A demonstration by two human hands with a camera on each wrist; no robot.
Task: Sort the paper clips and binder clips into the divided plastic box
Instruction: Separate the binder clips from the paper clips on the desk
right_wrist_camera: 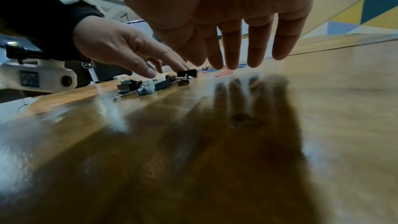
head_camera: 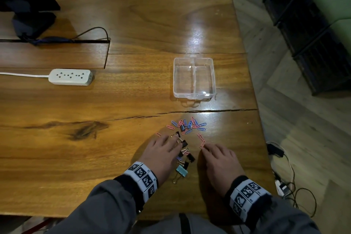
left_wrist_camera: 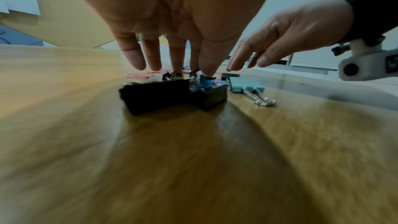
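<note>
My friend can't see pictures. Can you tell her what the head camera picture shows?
Two open hands, left hand and right hand, reach over a pile of binder clips and pink and blue paper clips on a wooden table. Farther back sits a clear divided box, empty.

Paper clips (head_camera: pixel 188 125) were pink and blue; binder clips (head_camera: pixel 187 155) black, one binder clip (head_camera: pixel 181 170) pale teal. The divided box (head_camera: pixel 194 78) was clear, the table (head_camera: pixel 133 24) amber-brown with dark grain, the power strip (head_camera: pixel 70 77) white, the wristbands (head_camera: pixel 141 176) white with black square markers.
</note>
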